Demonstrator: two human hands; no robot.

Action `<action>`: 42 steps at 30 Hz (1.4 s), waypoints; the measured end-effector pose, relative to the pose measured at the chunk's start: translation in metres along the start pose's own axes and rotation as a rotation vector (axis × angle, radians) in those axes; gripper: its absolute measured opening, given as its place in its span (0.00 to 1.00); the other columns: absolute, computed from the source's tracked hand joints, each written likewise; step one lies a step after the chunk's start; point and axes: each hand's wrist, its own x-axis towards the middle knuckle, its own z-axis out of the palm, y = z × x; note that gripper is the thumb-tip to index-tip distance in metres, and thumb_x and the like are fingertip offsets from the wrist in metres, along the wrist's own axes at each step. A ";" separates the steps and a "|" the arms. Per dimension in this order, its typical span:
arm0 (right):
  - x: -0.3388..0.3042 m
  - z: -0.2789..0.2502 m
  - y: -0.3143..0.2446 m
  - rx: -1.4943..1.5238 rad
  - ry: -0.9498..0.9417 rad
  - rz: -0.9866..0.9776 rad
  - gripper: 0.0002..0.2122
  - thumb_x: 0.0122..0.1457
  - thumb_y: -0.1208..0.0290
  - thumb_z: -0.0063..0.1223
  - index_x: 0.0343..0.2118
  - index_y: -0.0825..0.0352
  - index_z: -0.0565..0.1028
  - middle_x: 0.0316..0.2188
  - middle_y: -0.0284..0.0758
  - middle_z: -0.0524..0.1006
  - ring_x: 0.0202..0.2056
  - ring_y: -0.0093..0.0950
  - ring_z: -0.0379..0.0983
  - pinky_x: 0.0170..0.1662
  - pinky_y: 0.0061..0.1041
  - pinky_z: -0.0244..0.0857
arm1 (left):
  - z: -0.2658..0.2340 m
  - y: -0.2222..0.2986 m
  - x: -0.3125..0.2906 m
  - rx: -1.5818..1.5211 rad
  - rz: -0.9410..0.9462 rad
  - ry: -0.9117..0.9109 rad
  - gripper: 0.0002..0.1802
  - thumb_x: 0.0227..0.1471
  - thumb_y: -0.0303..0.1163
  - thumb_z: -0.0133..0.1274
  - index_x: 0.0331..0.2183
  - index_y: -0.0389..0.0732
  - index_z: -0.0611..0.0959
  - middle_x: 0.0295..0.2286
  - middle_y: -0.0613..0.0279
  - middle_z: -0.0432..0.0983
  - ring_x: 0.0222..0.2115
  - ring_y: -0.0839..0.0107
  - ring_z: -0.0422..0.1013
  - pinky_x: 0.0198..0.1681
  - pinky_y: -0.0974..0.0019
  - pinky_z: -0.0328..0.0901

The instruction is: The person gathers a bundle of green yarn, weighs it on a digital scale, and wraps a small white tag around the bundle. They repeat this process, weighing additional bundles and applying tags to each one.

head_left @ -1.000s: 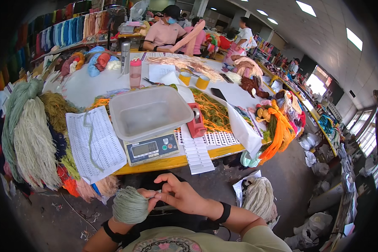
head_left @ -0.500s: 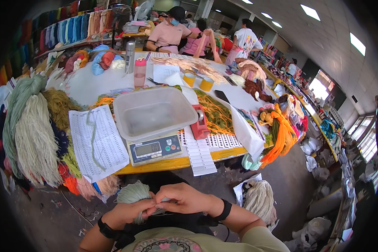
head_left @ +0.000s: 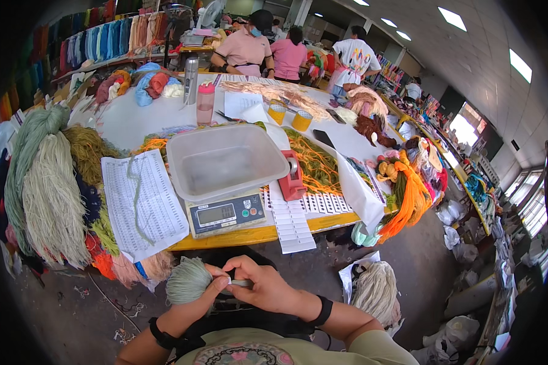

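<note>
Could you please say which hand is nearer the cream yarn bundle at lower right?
Right: the right hand is left of the cream yarn bundle; the left hand is farther left, holding pale green yarn.

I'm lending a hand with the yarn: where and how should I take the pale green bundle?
I'd cup the pale green yarn bundle around its bulging left side, coming from the person's left, probably with a whole hand: that side is rounded and uncovered, while the left hand and right hand crowd its right side.
</note>
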 end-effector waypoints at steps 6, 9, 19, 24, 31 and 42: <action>-0.006 -0.003 0.010 0.006 0.049 -0.005 0.20 0.53 0.75 0.59 0.48 0.61 0.66 0.21 0.30 0.68 0.20 0.23 0.65 0.24 0.23 0.59 | 0.008 0.005 0.000 -0.116 0.079 0.071 0.08 0.51 0.24 0.58 0.36 0.36 0.80 0.34 0.60 0.76 0.33 0.74 0.72 0.39 0.71 0.67; -0.010 -0.018 0.012 -0.004 -0.016 0.017 0.16 0.55 0.74 0.59 0.45 0.63 0.69 0.22 0.30 0.70 0.23 0.21 0.66 0.27 0.22 0.60 | -0.002 0.016 -0.005 -0.100 0.089 0.093 0.07 0.51 0.25 0.59 0.35 0.36 0.81 0.33 0.62 0.77 0.32 0.75 0.72 0.38 0.71 0.67; -0.096 -0.157 0.065 0.068 -0.152 0.436 0.11 0.64 0.64 0.51 0.35 0.68 0.76 0.27 0.27 0.75 0.32 0.14 0.66 0.39 0.18 0.62 | -0.176 0.066 -0.094 -0.038 -0.339 0.376 0.19 0.49 0.47 0.59 0.31 0.39 0.79 0.27 0.62 0.79 0.19 0.78 0.69 0.19 0.77 0.58; -0.131 -0.147 0.083 -0.147 -0.300 0.564 0.10 0.61 0.63 0.53 0.37 0.64 0.78 0.29 0.28 0.76 0.33 0.19 0.70 0.38 0.20 0.63 | -0.200 0.084 -0.110 0.221 -0.078 0.647 0.16 0.54 0.42 0.56 0.36 0.38 0.80 0.32 0.61 0.79 0.32 0.73 0.72 0.32 0.72 0.63; -0.013 -0.061 -0.008 -0.255 -0.078 -0.185 0.12 0.54 0.74 0.59 0.42 0.66 0.74 0.38 0.37 0.72 0.36 0.30 0.74 0.39 0.27 0.69 | -0.099 0.102 -0.066 -0.264 0.223 0.311 0.37 0.51 0.50 0.58 0.54 0.35 0.69 0.53 0.45 0.66 0.56 0.58 0.63 0.58 0.53 0.59; 0.043 0.021 -0.070 0.331 -0.094 -0.218 0.06 0.57 0.75 0.58 0.33 0.68 0.71 0.28 0.27 0.69 0.25 0.15 0.62 0.28 0.17 0.57 | -0.035 0.098 -0.030 -0.220 0.326 -0.075 0.31 0.59 0.42 0.52 0.58 0.36 0.67 0.59 0.49 0.58 0.59 0.63 0.57 0.61 0.59 0.54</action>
